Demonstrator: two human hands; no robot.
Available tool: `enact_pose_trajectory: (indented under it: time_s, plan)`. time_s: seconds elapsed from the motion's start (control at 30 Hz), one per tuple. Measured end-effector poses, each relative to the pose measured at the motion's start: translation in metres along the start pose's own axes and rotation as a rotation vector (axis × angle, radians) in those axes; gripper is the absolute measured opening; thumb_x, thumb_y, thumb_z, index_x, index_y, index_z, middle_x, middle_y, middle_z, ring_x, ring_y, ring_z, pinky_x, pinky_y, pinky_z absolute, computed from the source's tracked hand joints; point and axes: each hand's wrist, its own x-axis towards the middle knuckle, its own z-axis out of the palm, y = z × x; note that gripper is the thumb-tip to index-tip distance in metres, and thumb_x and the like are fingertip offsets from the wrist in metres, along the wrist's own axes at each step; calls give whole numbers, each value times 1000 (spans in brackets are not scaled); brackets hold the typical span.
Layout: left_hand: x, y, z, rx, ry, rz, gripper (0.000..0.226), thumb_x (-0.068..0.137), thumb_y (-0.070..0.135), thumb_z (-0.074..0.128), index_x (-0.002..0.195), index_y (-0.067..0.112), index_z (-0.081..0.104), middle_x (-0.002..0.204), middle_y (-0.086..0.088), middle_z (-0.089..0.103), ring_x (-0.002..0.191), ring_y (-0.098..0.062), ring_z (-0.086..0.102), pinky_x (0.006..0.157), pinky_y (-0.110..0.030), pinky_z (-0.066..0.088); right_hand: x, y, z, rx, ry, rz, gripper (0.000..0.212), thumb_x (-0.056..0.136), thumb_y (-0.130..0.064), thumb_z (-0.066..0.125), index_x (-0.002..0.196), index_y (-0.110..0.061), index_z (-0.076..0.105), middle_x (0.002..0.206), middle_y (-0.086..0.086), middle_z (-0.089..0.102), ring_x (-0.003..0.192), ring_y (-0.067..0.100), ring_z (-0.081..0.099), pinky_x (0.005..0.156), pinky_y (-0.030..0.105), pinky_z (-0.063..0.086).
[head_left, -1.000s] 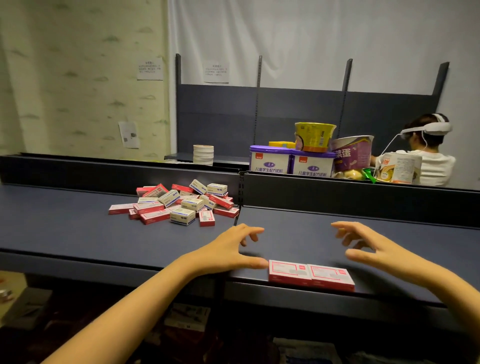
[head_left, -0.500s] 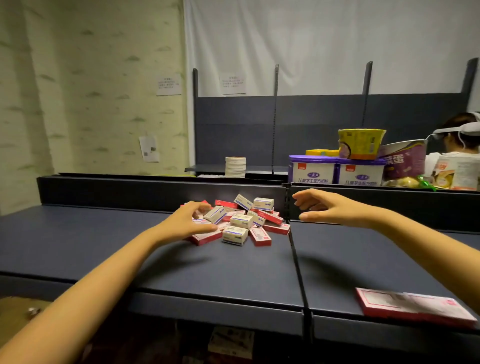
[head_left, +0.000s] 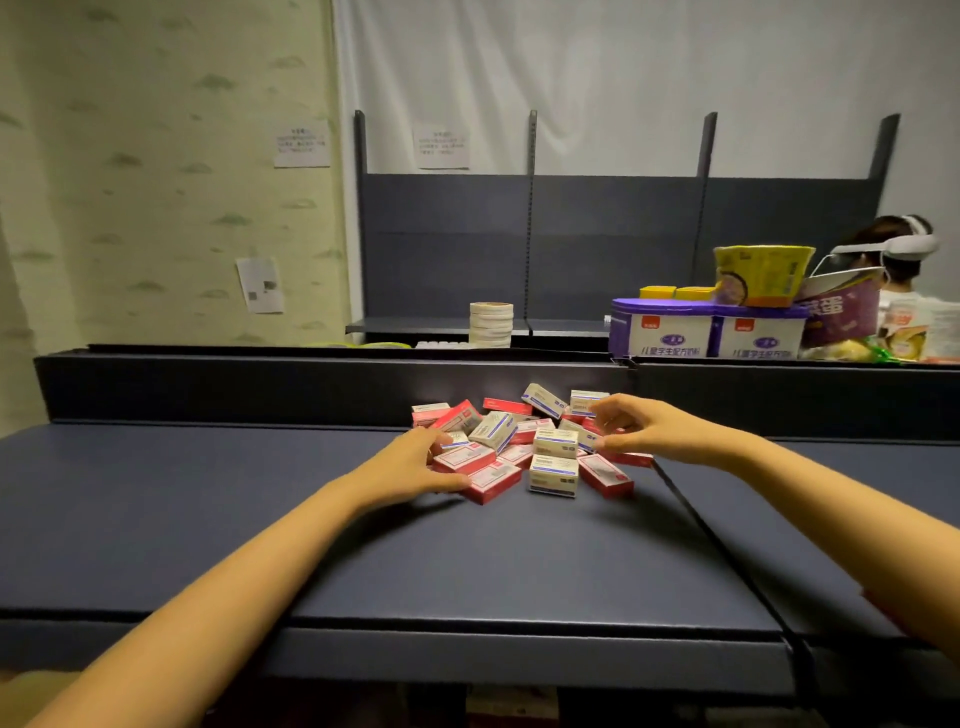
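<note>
**Pile of small boxes on the shelf, a hand at each flank**

Location: the pile of small boxes (head_left: 524, 441), red-and-white and white-and-blue cartons heaped loosely, lies on the dark blue shelf deck (head_left: 260, 519). It sits against the back rail (head_left: 311, 389), just left of the seam (head_left: 691, 514) between two decks.

Left hand (head_left: 415, 462): on the near-left side of the pile. The fingers are curved over the ends of two red boxes (head_left: 478, 467) and the thumb lies along the nearer one. Whether it clamps them or only rests there cannot be told. Half a second ago this hand lay farther back on the pile's left side.

Right hand (head_left: 639, 423): on the right flank of the pile with the fingers curled. The forefinger is above and the thumb below a white box (head_left: 579, 434). Contact is plain, but a closed grip cannot be told. Half a second ago it hovered over the seam, clear of every carton.

Pile: its layout is much as before.

Behind the rail: a stack of tape rolls (head_left: 491, 325), purple-lidded tins (head_left: 670, 332) with a yellow bowl (head_left: 763, 275) on top, and a person (head_left: 904, 249) wearing a white headset at the far right
</note>
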Motion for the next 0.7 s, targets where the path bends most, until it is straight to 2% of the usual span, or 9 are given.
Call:
enact_pose_trajectory:
  time_s: [0.03,0.13,0.2,0.33,0.4,0.5,0.6,0.7]
  plan:
    - [1,0,1,22,26,-5,43,80,37,69,117,19,56,99,9,53,80,-1,52,66,-10,42,0,2,5,-13,-5,23,60,80,-39,66,133,-24,41,133,0,50,115,15,50,98,30,44]
    - [7,-3,3,99,77,-58,36,75,46,70,98,18,66,95,0,69,84,-17,63,77,-35,53,1,6,17,-33,-24,77,62,79,-38,68,133,-23,41,134,1,49,113,14,51,96,28,44]
    - [9,-5,5,140,85,-88,39,72,53,68,89,19,68,91,-2,70,82,-18,64,76,-41,54,2,7,23,-75,-32,115,64,78,-37,70,132,-19,40,132,3,48,113,16,50,96,28,44]
    - [10,-7,5,135,127,-122,36,72,47,68,86,14,70,93,-3,70,84,-18,63,73,-37,53,4,5,34,-204,-21,200,63,72,-40,74,119,-7,47,121,13,53,103,26,53,90,37,48]
    - [10,-7,3,91,141,-138,35,73,42,70,88,11,70,96,-6,70,87,-20,64,76,-37,53,4,4,37,-221,9,235,60,72,-39,75,115,-5,50,115,13,56,95,23,55,78,31,50]
    - [9,-8,0,42,157,-151,34,72,38,73,92,10,71,100,-9,70,91,-21,63,82,-38,52,4,6,38,-247,51,299,55,74,-41,72,113,-8,53,112,7,58,90,14,53,62,14,42]
    - [7,-9,-2,-3,194,-141,35,71,35,74,94,9,71,100,-8,70,90,-20,64,83,-38,53,4,9,34,-298,54,361,42,76,-44,68,102,-10,64,106,4,62,85,12,55,57,14,40]
    - [6,-3,-7,-47,225,-120,36,74,32,74,102,10,70,102,-4,70,87,-16,64,79,-30,53,2,13,28,-306,63,375,33,77,-36,68,93,-7,67,95,5,63,83,13,57,55,15,40]
